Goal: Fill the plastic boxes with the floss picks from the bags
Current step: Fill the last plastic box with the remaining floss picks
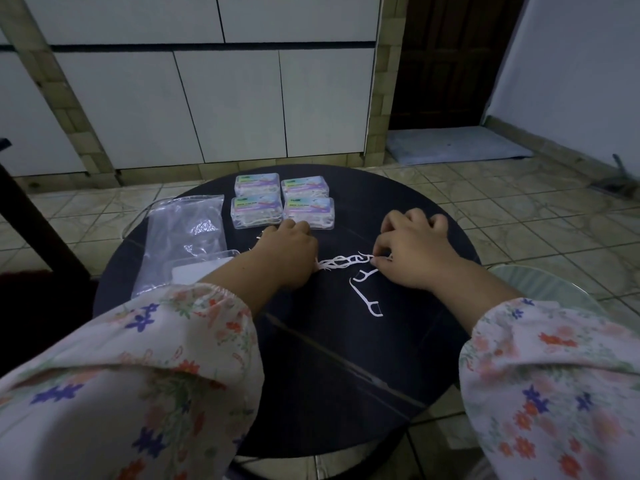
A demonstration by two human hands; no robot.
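Centrally on the round dark table, a row of white floss picks lies between both hands — the left hand curls over its nine-o'clock end, fingers bent, whether they pinch anything I cannot tell. The right hand pinches the three-o'clock end between thumb and forefinger. One loose floss pick lies toward five o'clock. Four filled plastic boxes sit at twelve o'clock, a clear bag at nine, an open box partly under the left forearm.
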